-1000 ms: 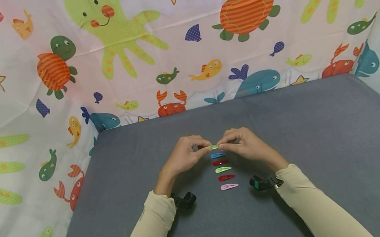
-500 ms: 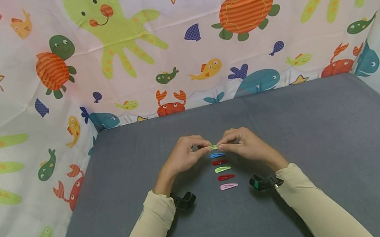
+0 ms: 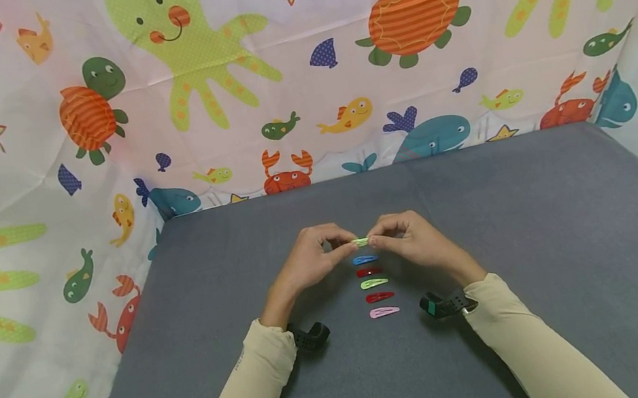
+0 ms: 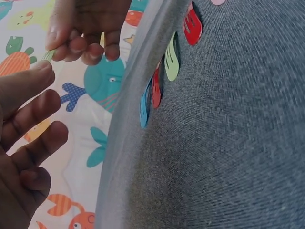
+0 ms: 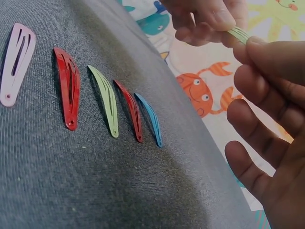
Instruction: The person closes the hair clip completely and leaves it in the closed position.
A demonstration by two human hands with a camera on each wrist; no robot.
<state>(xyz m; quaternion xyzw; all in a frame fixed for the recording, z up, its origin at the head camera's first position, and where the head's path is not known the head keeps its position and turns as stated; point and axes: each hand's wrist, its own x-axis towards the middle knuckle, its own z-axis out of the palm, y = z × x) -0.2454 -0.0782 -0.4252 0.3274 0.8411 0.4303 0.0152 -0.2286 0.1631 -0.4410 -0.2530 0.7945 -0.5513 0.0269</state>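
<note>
Left hand: my left hand [image 3: 309,260] pinches one end of a green snap hair clip [image 3: 360,242] between thumb and forefinger, the other fingers loosely curled beside it.
Right hand: my right hand [image 3: 412,240] pinches the opposite end of the same clip, thumb on top; in the right wrist view its free fingers [image 5: 259,129] hang apart, not touching the clip.
Clip in hand: it sits level between both sets of fingertips, lifted just above the grey table [image 3: 549,247], at 12 o'clock from the row below.
Row on the table: five clips lie flat in a column running toward 6 o'clock: blue clip [image 3: 364,259], dark red clip [image 3: 370,272], light green clip [image 3: 373,283], red clip [image 3: 380,297], pink clip [image 3: 385,311]. They are near each other but not touching, all pointing the same way.
Spacing: the blue one is just beside my fingertips, at 6 o'clock from the held clip.
How I judge the step should go: I would keep both pinches near the very ends, so the middle is free to flex, and press with the thumbs evenly so the clip does not twist or spring out.
Risk, as I see it: my knuckles hang close over the blue clip, so I should hold my wrists high to avoid nudging the row.
Surroundings: a sea-creature printed cloth [image 3: 299,64] hangs around the table at 9, 12 and 3 o'clock.
</note>
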